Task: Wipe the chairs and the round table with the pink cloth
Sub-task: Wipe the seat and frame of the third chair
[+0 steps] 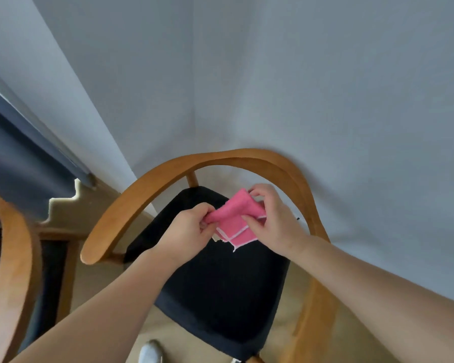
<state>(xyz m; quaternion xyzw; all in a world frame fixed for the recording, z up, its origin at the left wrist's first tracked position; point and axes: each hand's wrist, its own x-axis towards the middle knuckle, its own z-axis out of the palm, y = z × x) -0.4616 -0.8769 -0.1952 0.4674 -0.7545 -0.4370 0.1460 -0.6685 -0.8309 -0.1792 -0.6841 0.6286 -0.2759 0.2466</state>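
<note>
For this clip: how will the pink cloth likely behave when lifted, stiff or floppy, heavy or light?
Probably floppy: the cloth folds and bunches between the left hand and right hand, one corner drooping. Likely light, since pinches alone hold it above the seat. Soft fabric, so hardly apt to roll.

pink cloth (pixel 233 221) with white edging, chair (pixel 220 271) black seat and tan wood frame, grey wall (pixel 325 74).

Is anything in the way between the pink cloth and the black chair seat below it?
Nothing visible. The left hand and right hand pinch the pink cloth over the black seat, with no object between them.
</note>
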